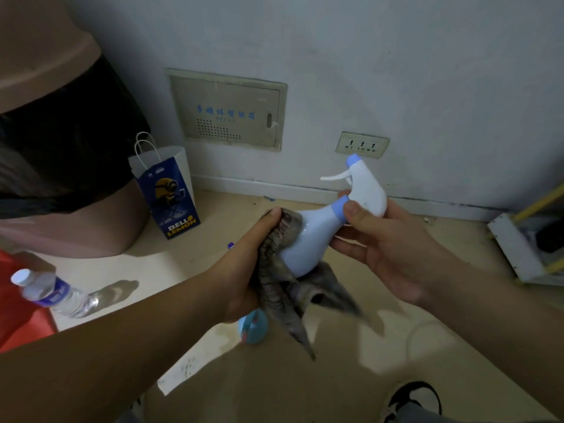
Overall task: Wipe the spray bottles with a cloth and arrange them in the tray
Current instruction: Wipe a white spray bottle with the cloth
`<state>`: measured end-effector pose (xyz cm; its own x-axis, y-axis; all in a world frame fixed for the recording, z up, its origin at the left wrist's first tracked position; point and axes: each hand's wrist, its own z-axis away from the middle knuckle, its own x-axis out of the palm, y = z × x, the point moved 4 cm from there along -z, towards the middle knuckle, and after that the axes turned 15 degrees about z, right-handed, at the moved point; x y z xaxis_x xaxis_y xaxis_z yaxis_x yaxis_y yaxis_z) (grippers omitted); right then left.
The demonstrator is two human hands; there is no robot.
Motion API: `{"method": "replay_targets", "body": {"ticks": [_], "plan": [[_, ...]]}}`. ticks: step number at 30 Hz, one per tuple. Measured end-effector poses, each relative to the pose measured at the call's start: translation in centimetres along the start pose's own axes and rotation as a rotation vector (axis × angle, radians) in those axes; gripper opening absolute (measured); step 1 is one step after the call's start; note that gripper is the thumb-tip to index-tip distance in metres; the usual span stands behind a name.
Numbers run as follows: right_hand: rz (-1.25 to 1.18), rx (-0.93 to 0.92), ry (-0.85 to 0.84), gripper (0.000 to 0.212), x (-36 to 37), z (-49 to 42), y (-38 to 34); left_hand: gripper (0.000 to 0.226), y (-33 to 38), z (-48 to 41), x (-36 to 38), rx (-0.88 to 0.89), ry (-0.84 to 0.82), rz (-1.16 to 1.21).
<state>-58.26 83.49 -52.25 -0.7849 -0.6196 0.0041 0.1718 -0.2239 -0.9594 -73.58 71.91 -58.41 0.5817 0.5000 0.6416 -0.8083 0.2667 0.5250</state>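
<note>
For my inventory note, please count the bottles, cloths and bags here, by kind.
Pale blue plastic spray bottle with white trigger head: 1
Clear plastic water bottle with white cap: 1
Grey patterned cloth: 1
Blue printed paper bag: 1
Total: 4
A light blue object beside the hanging cloth is partly hidden, so not counted.

The spray bottle hangs tilted at the centre, head up and to the right. The left hand holds the cloth against its left side, and the right hand grips its neck from the right. Beneath the left hand, a second spray bottle is on the floor. A paper bag stands to the left against the wall, a water bottle lies far left, and a socket sits on the wall behind the bottle's head.
</note>
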Motion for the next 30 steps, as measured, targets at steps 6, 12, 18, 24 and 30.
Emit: {"method": "replay_targets", "body": {"ticks": [6, 12, 18, 24, 30], "plan": [[-0.087, 0.038, 0.047, 0.032, 0.3, -0.4, 1.2, 0.071, -0.7, -0.4, 0.0, 0.164, 0.09, -0.161], [0.201, -0.021, 0.137, 0.02, 0.5, -0.3, 1.9, 0.084, -1.5, -0.7, -1.8, 0.317, 0.293, -0.759], [0.503, -0.115, 0.184, 0.018, 0.0, -0.3, 1.9, 0.043, 2.4, 2.1, 2.2, 0.821, 0.2, -0.59], [0.616, -0.243, 0.097, 0.005, 1.1, -0.3, 0.9, 0.053, 2.1, 4.2, 6.2, 1.186, -0.242, -1.296], [1.051, -0.507, 0.03, 0.027, 2.5, 0.5, -1.4, 0.06, 1.6, 3.6, 4.9, 1.259, -0.38, -1.685]]}}
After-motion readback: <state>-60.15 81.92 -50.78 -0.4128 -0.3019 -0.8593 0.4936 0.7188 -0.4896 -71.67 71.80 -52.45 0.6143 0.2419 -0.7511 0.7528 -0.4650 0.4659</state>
